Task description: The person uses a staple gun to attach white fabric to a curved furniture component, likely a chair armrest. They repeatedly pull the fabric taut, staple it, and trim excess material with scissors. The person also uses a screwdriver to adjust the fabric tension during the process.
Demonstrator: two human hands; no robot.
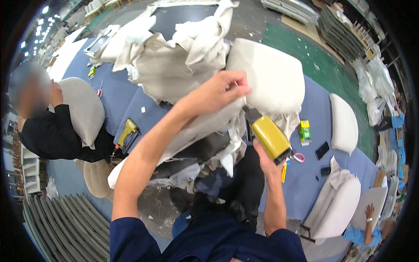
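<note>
My right hand (267, 162) grips a yellow staple gun (271, 136), its dark nose close to the edge of a seat cushion. That cushion (198, 124), wrapped in light beige fabric, lies tilted over my lap with its dark underside and ragged fabric edges toward me. Above its far right end my left hand (229, 89) is closed, thumb and fingers drawn together; what they pinch, if anything, cannot be made out. Right behind that hand lies a finished-looking cream cushion (270, 70). A heap of cushions with loose beige cloth (174, 61) rises beyond my left forearm.
On the blue-covered table (286, 192) lie a second yellow staple gun (127, 133), pink-handled scissors (298, 157), a green-yellow box (304, 132) and a phone (322, 150). Covered cushions (334, 207) stand at right. A co-worker (52, 126) sits at left by another cushion.
</note>
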